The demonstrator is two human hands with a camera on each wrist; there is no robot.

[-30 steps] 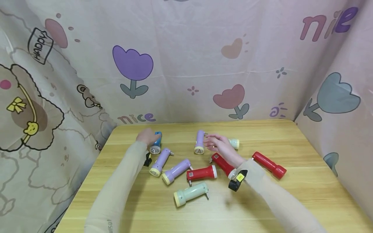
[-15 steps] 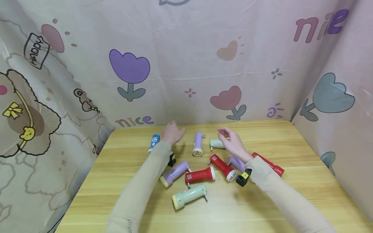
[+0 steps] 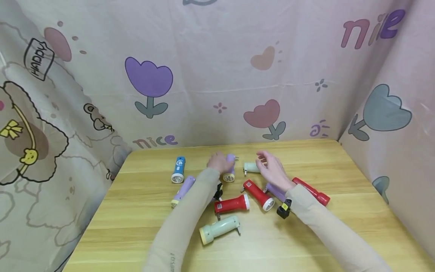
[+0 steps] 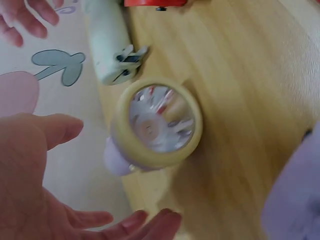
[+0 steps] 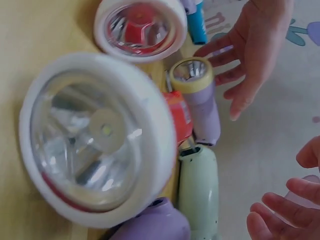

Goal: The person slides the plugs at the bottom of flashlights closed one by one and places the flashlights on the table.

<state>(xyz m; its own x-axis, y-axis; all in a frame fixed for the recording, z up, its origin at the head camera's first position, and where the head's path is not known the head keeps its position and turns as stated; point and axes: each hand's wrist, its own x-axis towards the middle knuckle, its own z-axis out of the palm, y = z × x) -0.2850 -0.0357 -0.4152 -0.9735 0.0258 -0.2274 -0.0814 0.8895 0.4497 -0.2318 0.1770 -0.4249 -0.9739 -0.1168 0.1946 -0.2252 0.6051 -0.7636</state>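
Note:
My left hand [image 3: 219, 162] is beside the back purple flashlight [image 3: 229, 174], palm down. In the left wrist view, its thumb and fingers are spread apart near the flashlight's cream-rimmed lens [image 4: 162, 120], with a gap between them and the barrel. My right hand [image 3: 272, 170] hovers over a mint-green flashlight [image 3: 250, 167], partly covering it. Its fingers are loosely bent and hold nothing, as the right wrist view also shows. Below that hand lie a red flashlight with a white rim [image 3: 259, 195] and a purple flashlight [image 3: 276, 192], partly hidden by the forearm.
A blue flashlight [image 3: 179, 169] stands apart at the back left. Another purple flashlight [image 3: 184, 189] is partly behind the left sleeve. Toward the front lie a red flashlight [image 3: 232, 204] and a mint-green one [image 3: 222, 227]; a red one [image 3: 314, 193] is at right. Patterned curtains [image 3: 204, 124] enclose the table.
My left hand has left the blue flashlight and moved right to the back purple one. My right hand has shifted slightly right, baring part of the mint-green flashlight.

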